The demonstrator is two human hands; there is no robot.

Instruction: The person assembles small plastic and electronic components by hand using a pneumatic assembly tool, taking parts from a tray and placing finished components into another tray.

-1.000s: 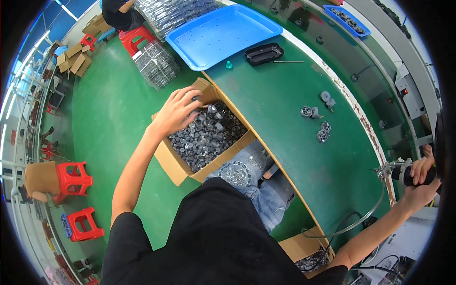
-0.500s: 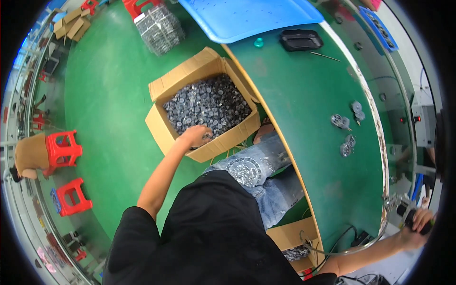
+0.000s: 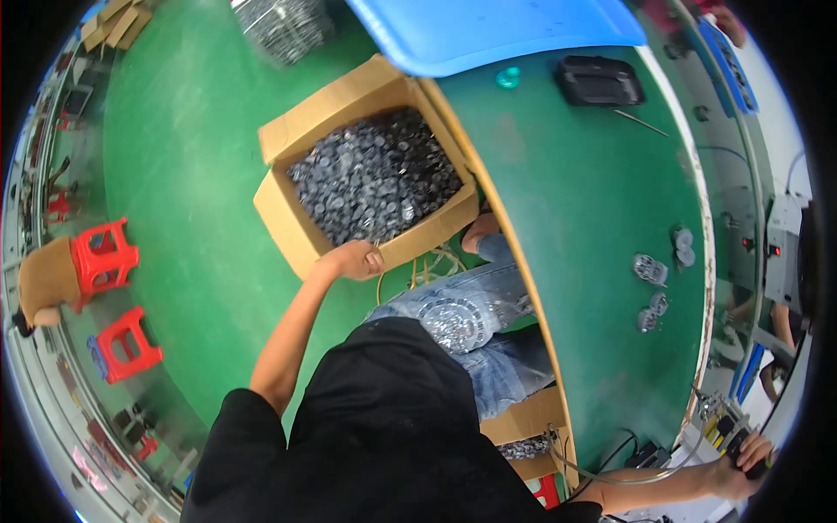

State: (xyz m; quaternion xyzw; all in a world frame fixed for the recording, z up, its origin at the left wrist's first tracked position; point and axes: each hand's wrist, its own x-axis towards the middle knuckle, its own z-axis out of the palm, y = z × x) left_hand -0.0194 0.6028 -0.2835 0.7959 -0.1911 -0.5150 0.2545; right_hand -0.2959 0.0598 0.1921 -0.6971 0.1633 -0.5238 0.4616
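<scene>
My left hand [image 3: 353,259] is closed at the near rim of a cardboard box [image 3: 288,218]; whatever its curled fingers hold is hidden. Small round grey plastic parts [image 3: 366,174] fill that box, which stands on the floor to the left of the table. At the lower right, my right hand [image 3: 751,455] is wrapped round a black handle [image 3: 760,467] on a metal device [image 3: 713,408] beyond the table's end.
On the green table [image 3: 575,218] lie several grey part clusters [image 3: 649,268], a black tray [image 3: 600,80], a green-capped item [image 3: 508,78] and a thin rod [image 3: 641,122]. A blue tray [image 3: 506,35] overhangs the far end. Red stools [image 3: 105,253] stand left; a second box [image 3: 523,418] sits below the table.
My left hand has drawn back from over the parts to the box's near rim. My right hand stays on the black handle. The whole view has shifted slightly.
</scene>
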